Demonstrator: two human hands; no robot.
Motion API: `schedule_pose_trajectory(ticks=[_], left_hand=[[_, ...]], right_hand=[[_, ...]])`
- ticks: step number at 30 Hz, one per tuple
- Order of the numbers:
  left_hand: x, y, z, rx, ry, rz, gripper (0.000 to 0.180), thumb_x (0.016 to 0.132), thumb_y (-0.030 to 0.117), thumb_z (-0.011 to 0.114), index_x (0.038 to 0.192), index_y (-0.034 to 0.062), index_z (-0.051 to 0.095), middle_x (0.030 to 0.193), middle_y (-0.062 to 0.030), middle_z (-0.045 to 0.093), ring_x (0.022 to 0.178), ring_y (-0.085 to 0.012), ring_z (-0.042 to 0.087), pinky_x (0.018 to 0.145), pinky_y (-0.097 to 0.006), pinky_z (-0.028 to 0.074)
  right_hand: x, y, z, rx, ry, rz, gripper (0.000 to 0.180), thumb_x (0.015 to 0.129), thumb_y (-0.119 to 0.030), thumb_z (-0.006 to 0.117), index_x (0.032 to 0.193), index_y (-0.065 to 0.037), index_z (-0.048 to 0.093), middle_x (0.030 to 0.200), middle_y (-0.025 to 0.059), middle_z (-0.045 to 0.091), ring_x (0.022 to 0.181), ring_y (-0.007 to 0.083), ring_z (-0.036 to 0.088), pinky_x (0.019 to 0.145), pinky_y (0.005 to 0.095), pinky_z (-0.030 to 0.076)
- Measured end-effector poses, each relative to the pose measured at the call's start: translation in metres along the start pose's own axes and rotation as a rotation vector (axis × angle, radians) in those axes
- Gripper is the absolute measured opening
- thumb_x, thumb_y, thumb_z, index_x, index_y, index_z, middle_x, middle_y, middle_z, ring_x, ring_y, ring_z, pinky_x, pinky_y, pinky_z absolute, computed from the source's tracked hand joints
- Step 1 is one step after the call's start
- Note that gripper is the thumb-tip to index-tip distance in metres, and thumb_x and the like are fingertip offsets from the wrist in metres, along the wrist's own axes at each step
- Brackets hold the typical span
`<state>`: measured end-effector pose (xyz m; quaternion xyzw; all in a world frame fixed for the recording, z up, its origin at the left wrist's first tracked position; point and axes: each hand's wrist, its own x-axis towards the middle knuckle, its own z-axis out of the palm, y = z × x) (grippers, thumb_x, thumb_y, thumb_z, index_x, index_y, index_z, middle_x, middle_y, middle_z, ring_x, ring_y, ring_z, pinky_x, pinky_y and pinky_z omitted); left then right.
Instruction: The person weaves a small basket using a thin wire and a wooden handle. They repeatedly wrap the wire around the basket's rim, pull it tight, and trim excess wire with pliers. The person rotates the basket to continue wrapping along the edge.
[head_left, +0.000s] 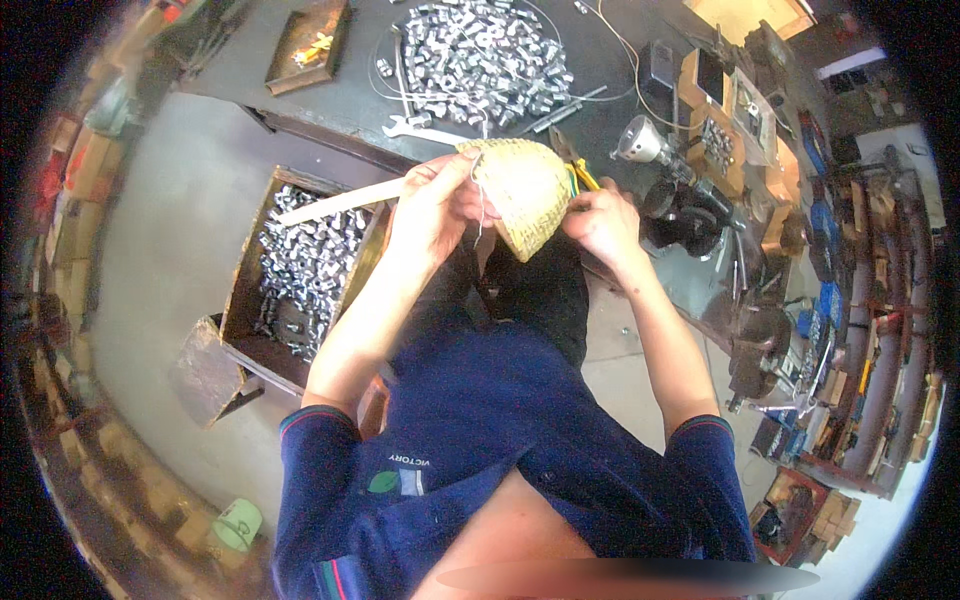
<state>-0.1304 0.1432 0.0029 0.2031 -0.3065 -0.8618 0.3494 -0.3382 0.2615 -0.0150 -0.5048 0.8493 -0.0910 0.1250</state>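
Observation:
My left hand point(437, 205) is closed around the base of a woven straw piece point(527, 190), shaped like a hand fan or scoop. Its flat, pale wooden handle point(340, 202) sticks out to the left past my wrist. A thin, light wire or string point(481, 190) dangles by my left fingertips. At the right edge of the weave, my right hand point(607, 222) has its fingers curled together; what they pinch is hidden. Yellow-handled pliers point(584, 174) show just beyond these fingers, and I cannot tell whether the hand grips them.
A heap of metal fittings point(485, 60) covers the bench ahead, with an open-end wrench point(425, 131) before it. More fittings fill a wooden box point(247, 290) at left. A small tray point(285, 70) stands far left; a lamp point(642, 142) and tools crowd the right.

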Motion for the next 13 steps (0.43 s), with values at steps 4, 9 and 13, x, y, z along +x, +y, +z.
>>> schedule_pose_trajectory(ticks=[4,9,13], left_hand=[[0.002,0.019,0.009,-0.059,-0.065,0.179,0.022,0.089,0.017,0.059,0.085,-0.0045,0.061,0.067,-0.0156,0.064,0.055,-0.025,0.065,0.049,-0.032,0.056],[-0.002,0.047,0.022,-0.036,-0.045,0.29,0.023,0.089,0.018,0.059,0.087,-0.0046,0.061,0.075,-0.0198,0.066,0.063,-0.0284,0.067,0.054,-0.035,0.058],[0.002,0.053,0.02,0.002,-0.051,0.356,0.024,0.089,0.02,0.059,0.09,-0.0042,0.06,0.079,-0.0212,0.066,0.066,-0.0289,0.068,0.056,-0.035,0.058]], right_hand=[[0.023,0.008,0.0,0.025,-0.021,-0.117,0.023,0.059,-0.026,0.064,0.072,-0.008,0.07,0.083,0.0205,0.064,0.087,0.0331,0.061,0.075,0.0384,0.049],[0.02,0.008,-0.006,0.396,-0.06,0.019,0.02,0.061,-0.022,0.063,0.065,-0.003,0.066,0.057,0.0167,0.059,0.056,0.024,0.062,0.058,0.0339,0.049],[-0.007,0.024,0.011,0.562,0.094,-0.302,0.018,0.065,-0.023,0.062,0.069,-0.008,0.072,0.06,0.0099,0.064,0.062,0.0167,0.064,0.063,0.0282,0.049]])
